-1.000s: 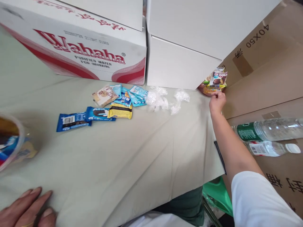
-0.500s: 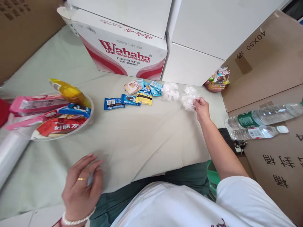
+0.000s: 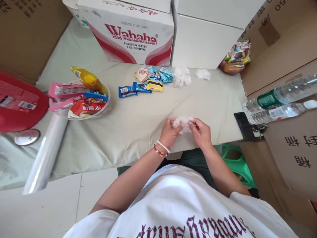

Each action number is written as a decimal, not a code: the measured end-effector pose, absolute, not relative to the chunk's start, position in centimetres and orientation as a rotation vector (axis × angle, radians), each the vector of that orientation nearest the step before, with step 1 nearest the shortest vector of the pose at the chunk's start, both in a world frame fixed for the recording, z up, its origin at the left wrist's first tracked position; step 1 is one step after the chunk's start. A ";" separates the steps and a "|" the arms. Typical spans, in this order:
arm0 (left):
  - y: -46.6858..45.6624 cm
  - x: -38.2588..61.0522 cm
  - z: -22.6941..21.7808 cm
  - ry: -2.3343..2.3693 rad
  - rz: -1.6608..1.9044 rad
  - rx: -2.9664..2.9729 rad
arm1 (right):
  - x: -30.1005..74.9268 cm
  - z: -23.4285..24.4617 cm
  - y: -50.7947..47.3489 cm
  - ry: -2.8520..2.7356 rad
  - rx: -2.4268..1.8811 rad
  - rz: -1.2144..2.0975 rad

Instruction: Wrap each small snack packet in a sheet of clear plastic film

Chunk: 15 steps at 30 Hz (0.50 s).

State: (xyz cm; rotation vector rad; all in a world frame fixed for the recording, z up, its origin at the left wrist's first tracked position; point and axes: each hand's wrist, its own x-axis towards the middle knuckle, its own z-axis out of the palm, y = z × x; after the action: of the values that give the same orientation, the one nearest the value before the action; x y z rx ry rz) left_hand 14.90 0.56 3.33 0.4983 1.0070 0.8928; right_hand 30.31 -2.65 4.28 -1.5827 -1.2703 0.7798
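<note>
Between my two hands, near the table's front edge, is a crumpled piece of clear plastic film. My left hand pinches its left side, and my right hand grips the right side with thumb and fingertips. Farther back on the cloth lie two more crumpled clear plastic bundles, a larger one and a smaller one. Left of them is a group of small wrapped snacks, among them a yellow packet, a blue packet and a beige packet.
A clear bowl of packaged snacks stands at left, beside a roll of plastic film and a red lid-like object. A Wahaha carton stands behind. At right are plastic bottles, a black phone and a green stool.
My right hand has drawn a piece of crumpled plastic from the back toward me. My left hand has come over from the left and taken hold of it too. The view has shifted.
</note>
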 end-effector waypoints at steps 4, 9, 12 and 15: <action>0.4 13.2 2.3 0.980 0.943 0.460 | 31.8 3.8 -2.2 -0.973 -1.520 1.048; 0.2 11.0 2.7 0.901 0.964 0.526 | 32.9 2.4 -2.1 -0.849 -1.499 1.269; 0.3 10.5 2.8 0.865 0.967 0.493 | 32.7 1.8 -2.4 -0.810 -1.541 1.188; 0.4 10.6 2.7 0.847 0.968 0.464 | 32.0 1.7 -2.7 -0.891 -1.630 0.924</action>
State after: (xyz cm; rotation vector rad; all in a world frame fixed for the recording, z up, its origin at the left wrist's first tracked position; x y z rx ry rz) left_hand 10.63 0.41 2.67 0.4640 0.8468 0.9677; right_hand 31.96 -2.72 1.74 -1.6301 -0.8909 0.9236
